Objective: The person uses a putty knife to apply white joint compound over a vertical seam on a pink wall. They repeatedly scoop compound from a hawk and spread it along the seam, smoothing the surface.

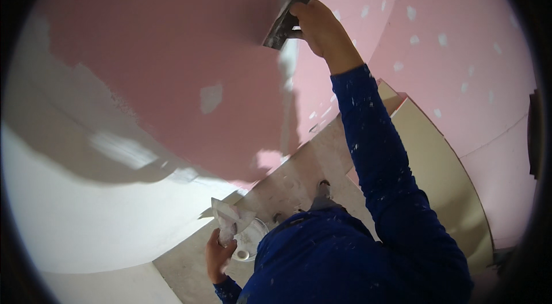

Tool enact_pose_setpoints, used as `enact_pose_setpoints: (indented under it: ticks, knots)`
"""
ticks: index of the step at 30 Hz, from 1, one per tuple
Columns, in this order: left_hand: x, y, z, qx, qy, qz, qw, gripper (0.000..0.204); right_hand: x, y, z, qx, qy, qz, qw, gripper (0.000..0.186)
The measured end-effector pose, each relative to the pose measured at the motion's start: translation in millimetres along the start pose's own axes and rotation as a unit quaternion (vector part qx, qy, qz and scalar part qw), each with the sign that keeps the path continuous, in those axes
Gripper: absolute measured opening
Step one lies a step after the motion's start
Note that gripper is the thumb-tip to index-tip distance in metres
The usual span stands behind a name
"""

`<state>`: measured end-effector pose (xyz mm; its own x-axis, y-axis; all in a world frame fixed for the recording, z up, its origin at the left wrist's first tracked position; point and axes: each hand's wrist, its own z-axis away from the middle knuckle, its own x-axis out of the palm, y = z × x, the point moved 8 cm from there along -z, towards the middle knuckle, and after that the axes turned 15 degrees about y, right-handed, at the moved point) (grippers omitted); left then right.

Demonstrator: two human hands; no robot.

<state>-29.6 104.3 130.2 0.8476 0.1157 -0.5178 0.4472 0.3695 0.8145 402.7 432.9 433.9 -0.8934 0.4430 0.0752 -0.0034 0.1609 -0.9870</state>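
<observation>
My right hand (317,25) reaches up, its fingers wrapped round a wide, dark putty knife (283,23) smeared with compound. The blade lies against the pink wall (207,33), over an upright strip of whitish joint compound (288,65). Low on the left, my left hand (219,258) is closed round a second putty knife (225,215) coated in pale compound; its handle is hidden in the grip. Just beside that hand, a whitish bucket (257,234) stands on the floor, partly covered by my body.
White-coated wall (115,218) curves along the left. Filler dabs dot the pink wall (454,22) at right. Beige boards (443,177) lean there beside my right arm. My foot (324,189) stands on the dusty grey floor (287,189). A dark object (535,131) sits at the right rim.
</observation>
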Motion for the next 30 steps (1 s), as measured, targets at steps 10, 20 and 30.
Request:
enact_pose_setpoints:
  ticks: [10, 20, 30]
  knots:
    - [-8.6, 14.3, 2.4, 0.021, 0.005, -0.086, 0.996, 0.047, 7.3, 48.4, 29.5, -0.296, 0.131, 0.311, 0.894, 0.048]
    - [-1.4, -0.4, -7.1, 0.006, -0.016, -0.063, 0.998, 0.048, 42.4, 65.7, 86.0, -0.33, 0.074, 0.366, 0.867, 0.044]
    - [-4.1, 17.5, -7.7, 0.088, -0.011, -0.067, 0.994, 0.048, -5.4, 159.6, 49.1, 0.172, 0.079, -0.169, 0.967, 0.029]
